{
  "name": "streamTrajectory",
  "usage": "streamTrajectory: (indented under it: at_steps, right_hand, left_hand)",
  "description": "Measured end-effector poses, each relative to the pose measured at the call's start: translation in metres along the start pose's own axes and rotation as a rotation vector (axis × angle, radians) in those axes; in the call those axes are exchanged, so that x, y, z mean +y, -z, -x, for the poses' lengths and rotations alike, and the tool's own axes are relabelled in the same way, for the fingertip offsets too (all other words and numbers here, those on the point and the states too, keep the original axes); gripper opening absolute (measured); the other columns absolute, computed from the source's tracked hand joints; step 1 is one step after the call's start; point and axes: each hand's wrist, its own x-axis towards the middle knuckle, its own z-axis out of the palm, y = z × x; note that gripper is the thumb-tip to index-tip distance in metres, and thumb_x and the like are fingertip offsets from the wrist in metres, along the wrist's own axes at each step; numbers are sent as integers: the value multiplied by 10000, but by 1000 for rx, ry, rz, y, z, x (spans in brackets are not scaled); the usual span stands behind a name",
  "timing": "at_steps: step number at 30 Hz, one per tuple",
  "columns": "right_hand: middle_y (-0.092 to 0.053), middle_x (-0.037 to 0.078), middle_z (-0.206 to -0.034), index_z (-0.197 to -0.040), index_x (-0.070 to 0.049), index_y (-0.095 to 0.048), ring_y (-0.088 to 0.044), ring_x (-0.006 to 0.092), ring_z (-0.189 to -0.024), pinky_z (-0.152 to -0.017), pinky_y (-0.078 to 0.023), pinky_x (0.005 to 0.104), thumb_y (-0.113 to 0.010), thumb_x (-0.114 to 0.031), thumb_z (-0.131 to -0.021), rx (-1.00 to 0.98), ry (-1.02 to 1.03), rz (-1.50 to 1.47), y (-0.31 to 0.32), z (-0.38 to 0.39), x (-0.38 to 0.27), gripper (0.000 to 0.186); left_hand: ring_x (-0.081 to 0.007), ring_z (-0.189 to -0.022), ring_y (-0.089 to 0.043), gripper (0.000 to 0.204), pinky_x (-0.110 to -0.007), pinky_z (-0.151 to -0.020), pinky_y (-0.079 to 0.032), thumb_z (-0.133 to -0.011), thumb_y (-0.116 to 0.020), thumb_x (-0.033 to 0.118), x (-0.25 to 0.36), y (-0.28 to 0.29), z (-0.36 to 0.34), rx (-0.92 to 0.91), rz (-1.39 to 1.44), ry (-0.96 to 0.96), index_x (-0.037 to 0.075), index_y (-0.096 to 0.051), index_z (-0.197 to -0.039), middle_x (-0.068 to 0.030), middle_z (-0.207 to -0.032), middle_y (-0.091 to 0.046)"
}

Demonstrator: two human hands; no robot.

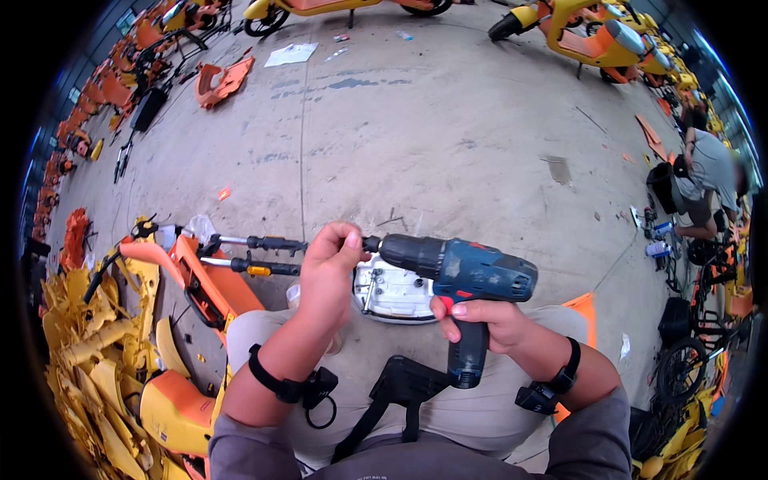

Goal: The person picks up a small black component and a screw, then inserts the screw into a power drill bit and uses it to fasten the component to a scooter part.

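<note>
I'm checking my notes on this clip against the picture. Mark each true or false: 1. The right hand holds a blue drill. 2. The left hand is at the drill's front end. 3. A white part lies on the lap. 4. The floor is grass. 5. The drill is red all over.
1. True: the right hand holds the blue drill by its handle.
2. True: the left hand pinches the drill's tip.
3. True: the white part rests on the lap.
4. False: the floor is grey concrete.
5. False: it is blue and black.
</note>
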Motion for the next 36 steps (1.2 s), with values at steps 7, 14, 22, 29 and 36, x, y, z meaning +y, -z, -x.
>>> streamTrajectory:
  at_steps: [7,14,22,29,36]
  right_hand:
    - [-647,44,-845,-961,-29,-651,-623,135,-680,-659,-507,297,-671,-152,-891,60,-3,103,8,-26,17,143]
    - [-651,44,-787,-926,-57,-629,-621,138,-613,-586,-491,308,-681,-159,-833,127,61,189,16,-42,33,148]
    - [-627,27,-750,-921,-62,-630,-593,113,-637,-604,-466,289,-670,-143,-849,158,100,253,4,-44,36,116]
    - [-621,43,-784,-962,-59,-611,-626,148,-627,-597,-500,326,-688,-137,-809,154,113,174,0,-35,21,188]
    - [-635,52,-806,-958,-50,-619,-626,151,-639,-627,-504,321,-701,-150,-816,168,151,136,4,-31,25,193]
  left_hand:
    - [-118,-889,-570,83,-310,-801,-482,-1019,-547,124,-35,24,-25,152,-79,31,70,-611,-1018,-8,-980,-591]
    - [-88,-807,-534,90,-267,-753,-438,-1015,-555,152,-53,34,-49,216,-260,34,110,-600,-949,26,-886,-578]
    - [-70,-725,-481,99,-255,-681,-396,-1012,-555,195,-53,44,-63,277,-319,137,123,-607,-967,48,-852,-570]
    - [-77,-807,-513,131,-274,-738,-409,-1032,-545,231,-41,31,-66,243,-244,53,124,-609,-989,34,-880,-584]
    - [-106,-921,-604,153,-285,-797,-446,-1038,-551,227,-40,17,-61,184,-230,-32,91,-603,-991,-2,-949,-627]
